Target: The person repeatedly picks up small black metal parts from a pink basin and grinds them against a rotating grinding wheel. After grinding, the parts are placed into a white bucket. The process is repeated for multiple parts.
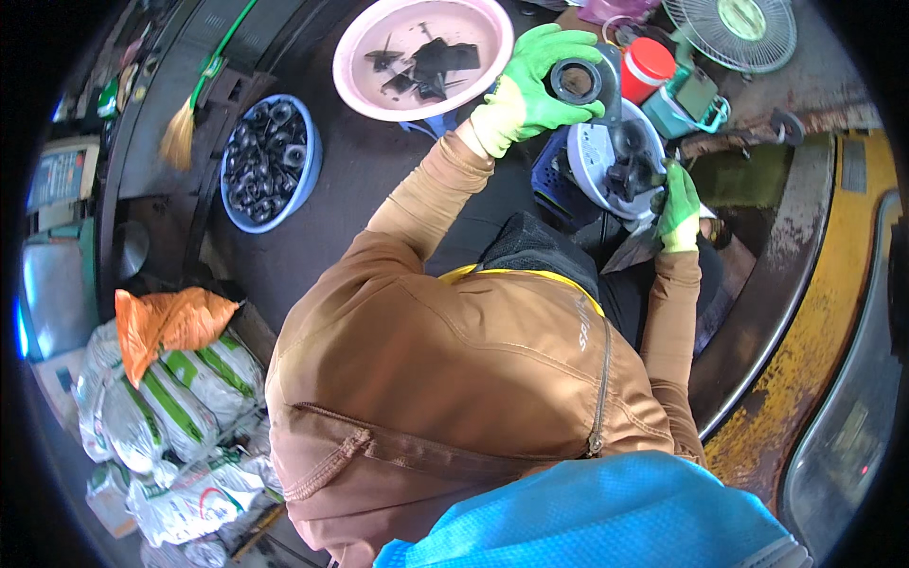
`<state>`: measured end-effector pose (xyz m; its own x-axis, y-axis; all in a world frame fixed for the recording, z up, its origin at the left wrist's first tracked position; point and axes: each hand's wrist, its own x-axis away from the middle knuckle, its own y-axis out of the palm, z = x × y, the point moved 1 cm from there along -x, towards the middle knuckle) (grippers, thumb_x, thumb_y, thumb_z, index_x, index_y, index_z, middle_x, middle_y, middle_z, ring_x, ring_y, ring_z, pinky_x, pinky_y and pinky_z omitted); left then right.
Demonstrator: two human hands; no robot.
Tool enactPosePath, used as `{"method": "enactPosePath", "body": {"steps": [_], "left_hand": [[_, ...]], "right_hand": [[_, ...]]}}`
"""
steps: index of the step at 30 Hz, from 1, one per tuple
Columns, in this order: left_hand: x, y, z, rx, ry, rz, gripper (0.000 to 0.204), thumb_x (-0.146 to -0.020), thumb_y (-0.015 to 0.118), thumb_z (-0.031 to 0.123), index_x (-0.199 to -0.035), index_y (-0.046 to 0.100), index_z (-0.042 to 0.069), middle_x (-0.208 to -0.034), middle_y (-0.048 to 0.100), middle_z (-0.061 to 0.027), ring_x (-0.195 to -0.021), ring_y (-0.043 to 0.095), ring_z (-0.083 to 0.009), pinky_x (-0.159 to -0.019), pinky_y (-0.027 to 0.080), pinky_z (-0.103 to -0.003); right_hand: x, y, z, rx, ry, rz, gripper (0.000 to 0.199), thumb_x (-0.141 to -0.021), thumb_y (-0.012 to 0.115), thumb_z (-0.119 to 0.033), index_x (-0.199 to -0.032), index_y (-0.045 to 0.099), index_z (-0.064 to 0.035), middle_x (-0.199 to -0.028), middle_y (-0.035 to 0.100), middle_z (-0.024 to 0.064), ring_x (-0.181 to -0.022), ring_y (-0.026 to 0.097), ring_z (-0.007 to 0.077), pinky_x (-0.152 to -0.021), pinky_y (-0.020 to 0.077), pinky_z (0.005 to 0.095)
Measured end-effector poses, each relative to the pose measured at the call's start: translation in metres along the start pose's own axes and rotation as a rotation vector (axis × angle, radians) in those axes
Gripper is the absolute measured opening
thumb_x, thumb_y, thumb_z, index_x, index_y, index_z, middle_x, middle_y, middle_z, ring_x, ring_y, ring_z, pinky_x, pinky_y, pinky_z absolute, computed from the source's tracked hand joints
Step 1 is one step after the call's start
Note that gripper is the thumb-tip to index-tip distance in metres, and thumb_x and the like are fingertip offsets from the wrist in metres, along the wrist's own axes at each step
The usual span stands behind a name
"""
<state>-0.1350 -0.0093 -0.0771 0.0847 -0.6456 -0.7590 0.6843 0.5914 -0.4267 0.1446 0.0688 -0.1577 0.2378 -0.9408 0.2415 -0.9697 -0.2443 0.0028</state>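
Observation:
Both hands wear green and pale yellow gloves. My left hand (544, 85) is raised at the top centre, its fingers and thumb curved round a black ring-shaped part (576, 81) with a brownish middle. A dark flat-faced piece (609, 80) shows right behind that part. Lower on the right, my right hand (680, 206) is closed beside the rim of a pale lilac basin (589, 178). Whatever its fingers grip is hidden. Black moulded parts (632, 170) lie in this basin, close to my right fingertips.
A blue basin (311, 180) full of black parts stands left. Ahead is a pink basin (348, 80) with black scraps. A dark blue crate (554, 180) sits by the lilac basin. Red jug (649, 64), fan (739, 24), broom (180, 133) and stacked sacks (175, 402) surround me.

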Motion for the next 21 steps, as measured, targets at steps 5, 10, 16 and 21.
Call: {"method": "enactPosePath", "body": {"steps": [5, 10, 16, 21], "left_hand": [[0.01, -0.029, -0.003, 0.34, -0.215, 0.023, 0.057, -0.057, 0.085, 0.011, -0.11, 0.063, 0.006, -0.127, 0.056, -0.0081, -0.118, 0.05, -0.0215, -0.101, 0.039, -0.036], [0.023, -0.016, 0.005, 0.423, -0.263, 0.043, 0.052, -0.059, 0.085, 0.024, -0.106, 0.066, 0.013, -0.12, 0.06, -0.0042, -0.12, 0.047, -0.0271, -0.108, 0.03, -0.04], [0.032, 0.02, 0.031, 0.403, -0.12, -0.047, 0.051, -0.058, 0.085, 0.031, -0.103, 0.066, 0.014, -0.114, 0.063, -0.004, -0.113, 0.053, -0.0279, -0.105, 0.033, -0.041], [0.03, 0.024, 0.043, 0.362, 0.019, -0.024, 0.05, -0.057, 0.084, 0.028, -0.1, 0.066, 0.009, -0.107, 0.065, -0.0084, -0.102, 0.06, -0.0284, -0.094, 0.045, -0.041]], "right_hand": [[0.002, 0.021, 0.002, -0.071, 0.102, 0.016, 0.029, -0.095, 0.049, -0.031, -0.104, 0.062, -0.007, -0.068, 0.053, -0.0047, -0.049, 0.042, 0.0039, -0.044, 0.0332, 0.0192], [0.031, 0.066, 0.002, 0.185, -0.17, -0.258, 0.028, -0.092, 0.056, -0.019, -0.117, 0.058, -0.0053, -0.089, 0.059, -0.0003, -0.072, 0.053, 0.0073, -0.062, 0.0441, 0.0222], [0.053, 0.097, 0.002, 0.143, -0.654, -0.212, 0.042, -0.092, 0.055, -0.017, -0.13, 0.046, -0.0032, -0.127, 0.053, 0.0087, -0.114, 0.053, 0.0187, -0.096, 0.0428, 0.0309], [0.059, 0.092, 0.001, 0.26, -0.724, -0.123, 0.043, -0.09, 0.058, -0.02, -0.128, 0.046, -0.0043, -0.123, 0.055, 0.0089, -0.112, 0.054, 0.0206, -0.094, 0.0434, 0.0308]]}}
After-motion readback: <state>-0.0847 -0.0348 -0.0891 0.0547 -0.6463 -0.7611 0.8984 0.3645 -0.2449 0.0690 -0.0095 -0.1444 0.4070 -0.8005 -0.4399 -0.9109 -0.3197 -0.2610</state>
